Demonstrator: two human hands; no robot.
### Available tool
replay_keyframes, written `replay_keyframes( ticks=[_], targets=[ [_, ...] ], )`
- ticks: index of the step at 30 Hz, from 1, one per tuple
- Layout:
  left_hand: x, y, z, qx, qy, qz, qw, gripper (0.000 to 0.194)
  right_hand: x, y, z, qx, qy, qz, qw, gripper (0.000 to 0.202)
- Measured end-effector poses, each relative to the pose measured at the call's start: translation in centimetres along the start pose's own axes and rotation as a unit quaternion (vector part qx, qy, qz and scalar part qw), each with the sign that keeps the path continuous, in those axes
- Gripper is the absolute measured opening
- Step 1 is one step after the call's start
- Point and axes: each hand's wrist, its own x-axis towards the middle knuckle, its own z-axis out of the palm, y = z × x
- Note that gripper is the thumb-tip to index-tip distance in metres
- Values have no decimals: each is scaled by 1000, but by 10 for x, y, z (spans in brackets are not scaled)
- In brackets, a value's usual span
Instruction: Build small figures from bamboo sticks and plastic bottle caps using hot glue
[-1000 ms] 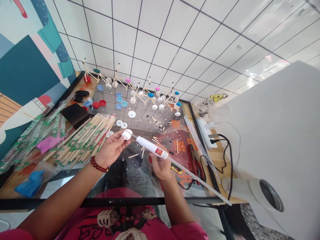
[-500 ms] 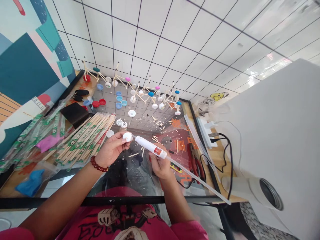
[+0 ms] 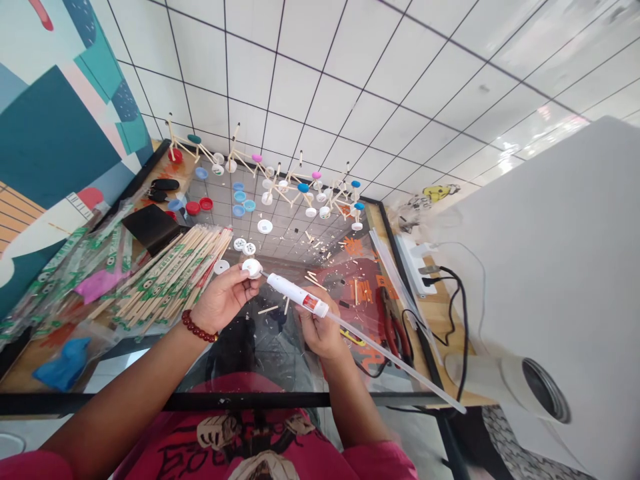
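Observation:
Between its thumb and fingers my left hand (image 3: 227,292) holds a small round white cap (image 3: 253,269). A white glue gun (image 3: 295,293) with a red label lies in the grip of my right hand (image 3: 321,330), and its metal tip meets the right edge of the cap. From the gun's rear a long translucent glue stick (image 3: 400,363) slants down to the right. Several loose white caps (image 3: 221,267) are on the glass tabletop just beyond my left hand. Short wooden pieces (image 3: 268,309) lie near the gun.
Wrapped chopsticks (image 3: 170,280) are piled at the left beside a black box (image 3: 151,229). Stick figures with coloured caps (image 3: 303,189) line the back. Red-handled pliers (image 3: 393,327) and a power strip (image 3: 415,263) are at the right. Blue clay (image 3: 63,365) sits front left.
My left hand has tilted the white cap and shifted it slightly left and up. The glue gun has followed a little to the left, its tip still at the cap.

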Motion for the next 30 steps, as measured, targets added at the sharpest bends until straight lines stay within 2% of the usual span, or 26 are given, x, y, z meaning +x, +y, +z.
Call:
replay_keyframes(
  ticks=[8,17,23,30],
  targets=[
    [-4,2,7,8,1,20,1000,18,5,-5,-1,3,8,-9,1000,24],
    [-3,1,5,-1,26,25,999,24,8,-8,-1,-2,8,-31,999,27],
    [-2,1,3,-16,17,29,999,24,7,-7,-1,0,-2,-27,1000,29],
    [-2,-1,2,-15,19,29,999,27,8,-9,-1,6,14,-27,1000,28]
  ],
)
